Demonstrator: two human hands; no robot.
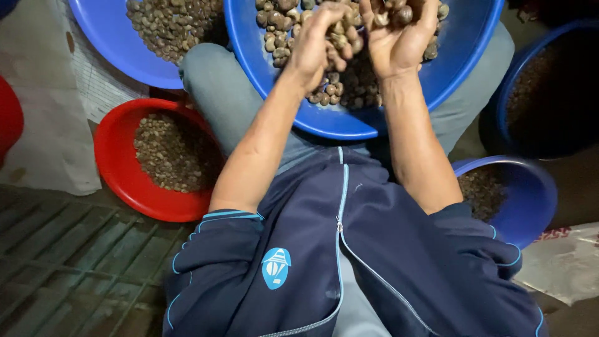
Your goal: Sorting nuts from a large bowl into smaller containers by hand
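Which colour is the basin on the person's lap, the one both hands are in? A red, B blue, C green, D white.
B: the basin under the left hand and right hand is blue; the red basin sits on the floor.

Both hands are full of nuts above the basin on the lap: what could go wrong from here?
1. The left hand and right hand hold loose nuts over the blue basin; some may slip past the rim onto the floor.
2. The basin rests on the knees, so a leg shift might tip it.
3. Stray nuts may land in the red basin beside the leg and mix batches.
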